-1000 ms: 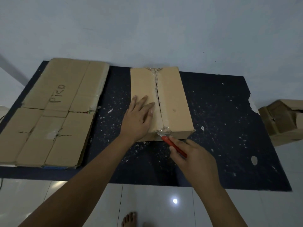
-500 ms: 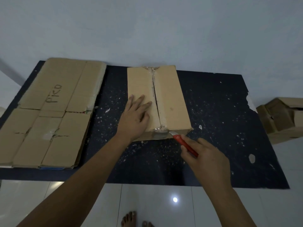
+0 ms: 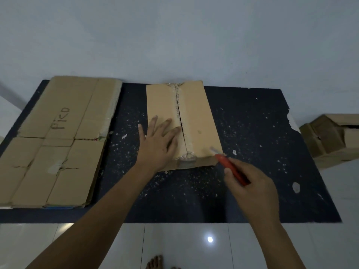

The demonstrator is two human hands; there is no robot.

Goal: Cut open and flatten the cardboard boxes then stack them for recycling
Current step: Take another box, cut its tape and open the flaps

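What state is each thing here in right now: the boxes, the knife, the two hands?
Middle box: still boxed, top seam slit, tape left at the near end.
Flattened cardboard: lying flat on the mat's left side.
Box on the floor: not flattened.
Red knife: blade out, at the box's near right corner.
Left hand: flat on the box.
Right hand: gripping the knife.

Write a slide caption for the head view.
Left hand steadies box; right hand holds red cutter.

One head-worn view looks forward and down (wide-angle) over the dark mat (image 3: pixel 252 133); wall beyond.
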